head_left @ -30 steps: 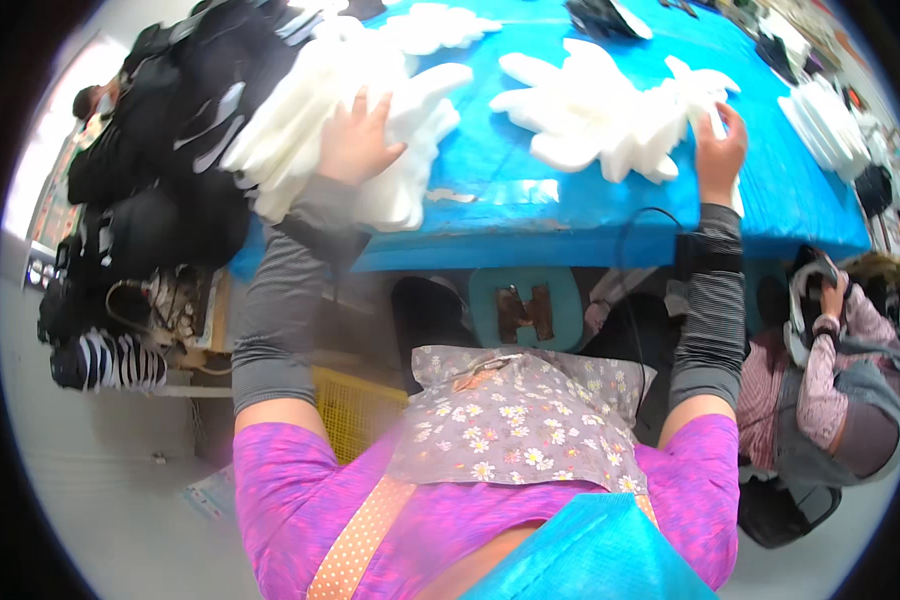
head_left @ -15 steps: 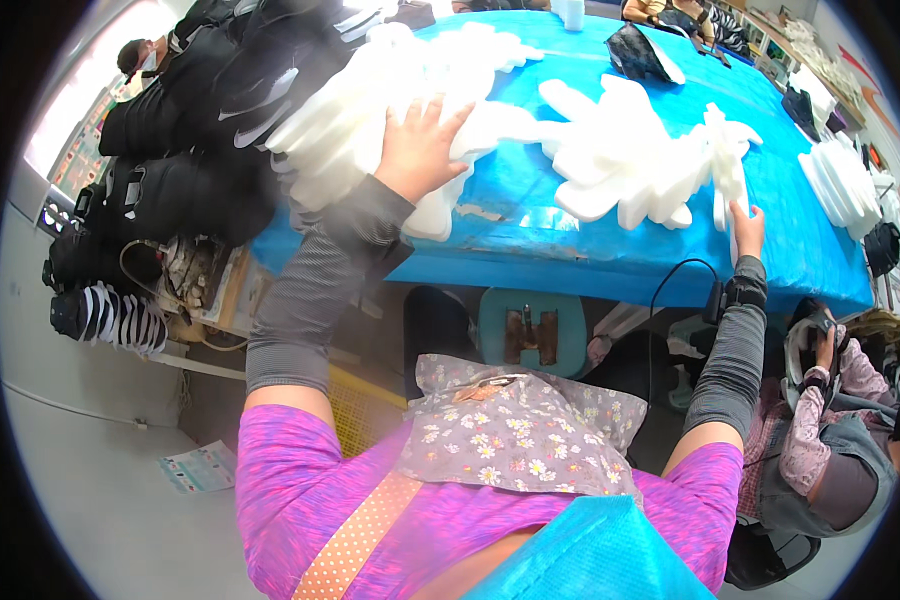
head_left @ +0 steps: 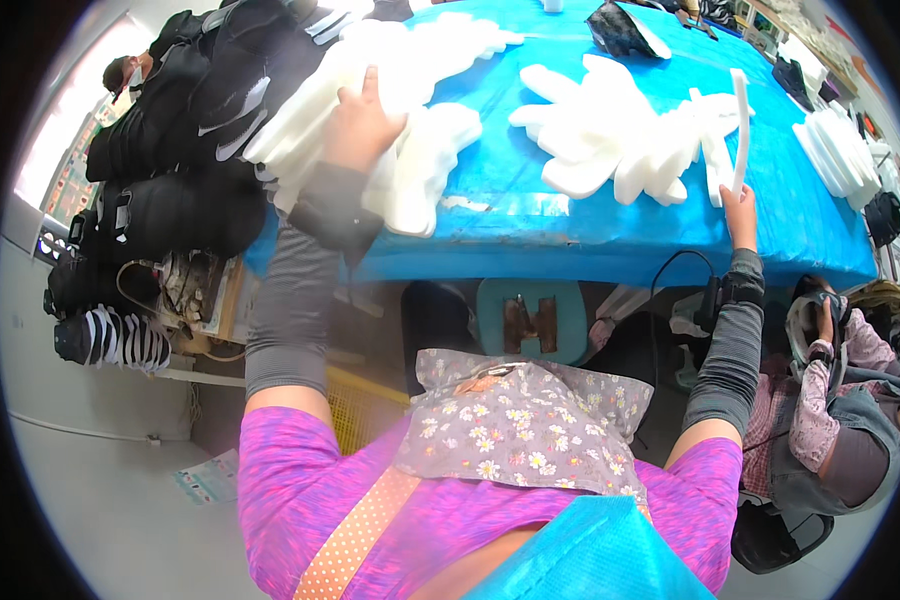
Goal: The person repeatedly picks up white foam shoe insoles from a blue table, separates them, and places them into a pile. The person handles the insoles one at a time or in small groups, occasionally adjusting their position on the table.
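Two heaps of soft white foam pads lie on the blue-covered table. On the larger left heap (head_left: 425,165), my left hand (head_left: 360,130) rests with a finger stretched out and the others partly hidden; it grips nothing that I can see. At the right end of the smaller heap (head_left: 610,135), my right hand (head_left: 740,215) pinches the lower end of a thin white foam pad (head_left: 741,125). That pad stands on edge, tilted up beside the heap.
Black padded pieces (head_left: 185,200) are stacked at the left. A black-and-white piece (head_left: 625,32) lies on the table (head_left: 530,235) at the back. White pads (head_left: 838,155) are piled at the right edge. A co-worker (head_left: 835,400) sits to the right. A teal stool (head_left: 532,320) stands below the table.
My left hand has slid left over the large heap, its fingers less spread. My right hand has lifted the edge of a pad so it stands out from the small heap.
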A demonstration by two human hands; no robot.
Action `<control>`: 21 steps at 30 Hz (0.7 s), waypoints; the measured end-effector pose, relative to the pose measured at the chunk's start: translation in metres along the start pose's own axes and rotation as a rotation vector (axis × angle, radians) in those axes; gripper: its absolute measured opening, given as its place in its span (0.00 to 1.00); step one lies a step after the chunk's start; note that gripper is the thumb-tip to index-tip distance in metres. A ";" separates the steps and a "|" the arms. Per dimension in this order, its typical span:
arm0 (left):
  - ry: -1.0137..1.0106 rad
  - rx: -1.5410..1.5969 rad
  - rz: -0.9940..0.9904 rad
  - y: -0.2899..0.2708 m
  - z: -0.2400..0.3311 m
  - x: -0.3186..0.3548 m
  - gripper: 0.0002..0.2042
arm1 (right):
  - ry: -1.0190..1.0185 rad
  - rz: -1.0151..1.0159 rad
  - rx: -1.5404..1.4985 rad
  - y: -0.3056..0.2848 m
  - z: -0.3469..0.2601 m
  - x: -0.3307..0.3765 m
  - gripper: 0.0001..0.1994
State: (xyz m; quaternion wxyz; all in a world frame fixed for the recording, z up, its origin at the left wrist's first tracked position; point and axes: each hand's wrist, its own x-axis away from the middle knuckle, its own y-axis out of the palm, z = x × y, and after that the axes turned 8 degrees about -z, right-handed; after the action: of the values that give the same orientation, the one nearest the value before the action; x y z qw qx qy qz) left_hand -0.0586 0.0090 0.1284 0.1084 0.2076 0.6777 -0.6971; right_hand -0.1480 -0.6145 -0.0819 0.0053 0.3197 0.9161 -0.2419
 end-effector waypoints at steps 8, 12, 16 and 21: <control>0.310 -0.286 -0.418 0.018 0.039 -0.010 0.52 | -0.012 -0.006 0.303 0.004 -0.016 0.002 0.43; 0.277 -0.259 -0.447 0.009 0.028 -0.021 0.53 | 0.058 0.055 0.312 -0.003 -0.027 0.005 0.48; 0.323 -0.340 -0.181 0.002 0.030 -0.004 0.50 | 0.113 -0.096 0.064 -0.013 -0.020 0.002 0.58; 0.411 -0.205 -0.047 -0.042 0.057 0.029 0.43 | 0.220 -0.145 0.060 -0.029 -0.003 -0.013 0.50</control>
State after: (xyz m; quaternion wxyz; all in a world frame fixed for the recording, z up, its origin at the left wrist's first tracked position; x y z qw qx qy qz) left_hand -0.1110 -0.0407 0.1530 -0.0276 0.3173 0.7575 -0.5698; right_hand -0.1542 -0.6401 -0.0644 -0.1222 0.2774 0.9241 -0.2327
